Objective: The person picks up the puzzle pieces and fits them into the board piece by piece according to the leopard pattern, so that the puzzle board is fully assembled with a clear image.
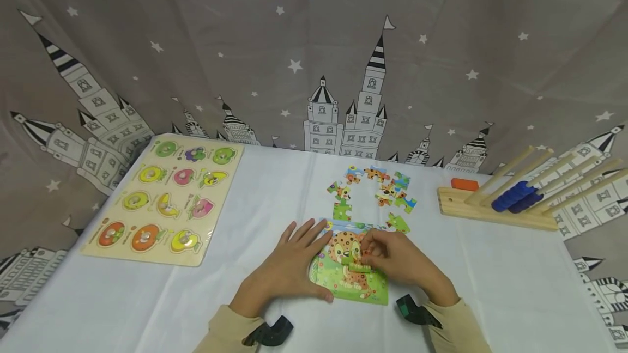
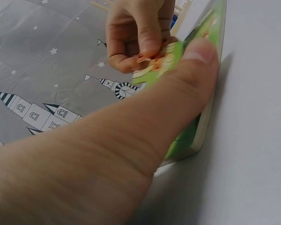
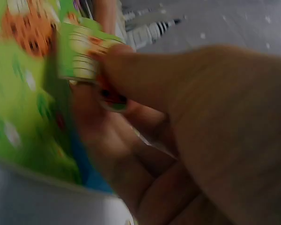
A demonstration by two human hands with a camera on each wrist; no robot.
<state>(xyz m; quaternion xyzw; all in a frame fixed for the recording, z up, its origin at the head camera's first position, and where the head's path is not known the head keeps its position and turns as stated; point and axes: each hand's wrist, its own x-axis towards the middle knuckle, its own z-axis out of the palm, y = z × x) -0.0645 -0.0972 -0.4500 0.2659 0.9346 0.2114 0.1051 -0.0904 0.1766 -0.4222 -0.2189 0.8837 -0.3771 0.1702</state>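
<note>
Puzzle board (image 1: 373,287), a smooth printed slab, lies flat on the white cloth (image 1: 275,189) before the person. Left hand (image 1: 294,263), at its nine o'clock, rests fingers spread, thumb on the board, presumably steadying it. Right hand (image 1: 397,257), at three, pinches one puzzle piece (image 1: 360,267) over the picture, apparently to control its angle. Loose pieces (image 1: 342,211), flat and knobbed, lie around twelve. Outlying: at ten, a pale wooden fruit board (image 1: 118,255); at two, a pegged wooden rack (image 1: 495,217) with blue beads (image 1: 507,198).
</note>
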